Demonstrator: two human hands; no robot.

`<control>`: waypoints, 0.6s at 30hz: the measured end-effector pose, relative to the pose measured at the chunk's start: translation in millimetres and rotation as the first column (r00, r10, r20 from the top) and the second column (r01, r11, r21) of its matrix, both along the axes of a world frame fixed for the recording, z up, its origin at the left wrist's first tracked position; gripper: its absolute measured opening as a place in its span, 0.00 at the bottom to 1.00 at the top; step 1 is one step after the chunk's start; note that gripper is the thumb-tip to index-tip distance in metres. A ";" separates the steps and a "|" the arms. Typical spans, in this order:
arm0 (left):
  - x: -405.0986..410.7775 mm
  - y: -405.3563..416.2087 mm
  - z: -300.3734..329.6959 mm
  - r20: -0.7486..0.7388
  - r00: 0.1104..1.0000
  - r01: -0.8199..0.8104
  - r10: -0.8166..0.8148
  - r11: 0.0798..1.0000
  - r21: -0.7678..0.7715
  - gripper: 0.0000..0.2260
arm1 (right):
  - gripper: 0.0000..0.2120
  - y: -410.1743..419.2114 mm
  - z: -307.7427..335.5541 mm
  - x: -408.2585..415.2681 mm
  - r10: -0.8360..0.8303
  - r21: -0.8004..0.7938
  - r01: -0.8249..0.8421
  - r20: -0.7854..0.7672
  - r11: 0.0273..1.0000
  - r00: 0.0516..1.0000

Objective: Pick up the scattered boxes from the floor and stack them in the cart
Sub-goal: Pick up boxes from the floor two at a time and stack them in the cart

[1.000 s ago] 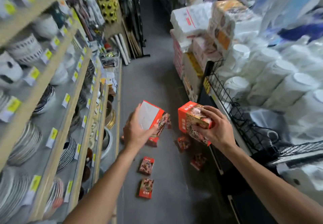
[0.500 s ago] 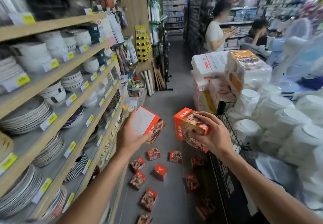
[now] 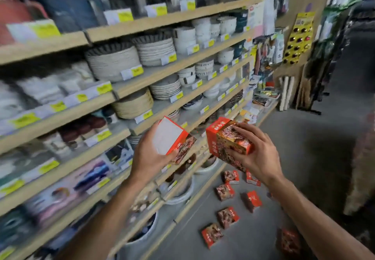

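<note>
My left hand (image 3: 151, 158) grips a red box (image 3: 172, 138) with its white face turned up, held at chest height in front of the shelves. My right hand (image 3: 255, 154) holds a stack of red printed boxes (image 3: 225, 140), fingers curled over the top. Several more red boxes lie scattered on the grey floor below, among them one (image 3: 225, 191), another (image 3: 228, 217) and a third (image 3: 212, 234). No cart is in view.
Wooden shelves (image 3: 142, 83) with stacked plates and bowls and yellow price tags fill the left side. Large white pots (image 3: 178, 194) sit on the bottom shelf. A yellow display card (image 3: 300, 38) hangs at the aisle end. Grey floor (image 3: 304, 138) stretches right.
My view has swung left, from the aisle and the goods on the right toward the crockery shelves. Both hands keep their boxes at about the same height.
</note>
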State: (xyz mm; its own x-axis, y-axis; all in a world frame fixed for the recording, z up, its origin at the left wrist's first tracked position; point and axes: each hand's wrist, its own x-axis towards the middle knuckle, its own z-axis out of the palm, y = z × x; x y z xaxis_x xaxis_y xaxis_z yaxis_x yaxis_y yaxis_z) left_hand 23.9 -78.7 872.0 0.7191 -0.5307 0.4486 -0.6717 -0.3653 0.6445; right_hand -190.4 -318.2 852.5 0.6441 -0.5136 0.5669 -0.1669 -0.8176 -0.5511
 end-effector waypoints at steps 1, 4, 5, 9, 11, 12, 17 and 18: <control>3.2 30.2 1.4 0.001 0.998 -0.067 0.067 0.998 -0.003 0.45 | 0.30 16.1 0.8 22.1 0.078 0.003 -0.078 0.013 0.997 0.997; 7.7 126.6 -0.1 0.021 0.958 -0.286 0.286 0.958 -0.003 0.45 | 0.30 76.2 6.1 81.8 0.317 -0.029 -0.316 0.070 0.948 0.946; 6.4 158.5 -0.8 0.020 0.937 -0.350 0.350 0.937 -0.007 0.45 | 0.29 99.4 8.4 98.5 0.391 -0.049 -0.388 0.090 0.920 0.916; -16.7 282.7 0.2 0.012 0.858 -0.513 0.514 0.857 -0.051 0.46 | 0.28 202.5 15.7 149.0 0.628 -0.103 -0.620 0.139 0.778 0.765; -34.8 341.4 -1.1 -0.014 0.796 -0.605 0.605 0.795 -0.046 0.46 | 0.28 256.8 16.4 165.7 0.711 -0.116 -0.701 0.146 0.703 0.688; -44.8 370.6 -2.9 -0.029 0.760 -0.650 0.649 0.759 -0.044 0.46 | 0.28 285.1 16.5 171.7 0.750 -0.119 -0.741 0.151 0.661 0.644; -94.8 511.5 -19.0 0.003 0.582 -0.813 0.813 0.581 0.026 0.46 | 0.31 430.8 13.8 185.6 0.872 -0.138 -0.862 0.128 0.487 0.473; -106.6 537.8 -21.5 -0.019 0.555 -0.831 0.832 0.555 0.025 0.47 | 0.30 460.6 13.0 186.9 0.888 -0.148 -0.877 0.123 0.458 0.443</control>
State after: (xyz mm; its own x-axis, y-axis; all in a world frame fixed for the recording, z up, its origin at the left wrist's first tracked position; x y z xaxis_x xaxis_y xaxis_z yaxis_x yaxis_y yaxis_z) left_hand -82.7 459.1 850.4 0.8545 0.3042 0.4210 -0.0485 -0.7603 0.6478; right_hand -3.5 142.4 865.5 0.6289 0.3128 0.7118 0.7464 -0.4991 -0.4402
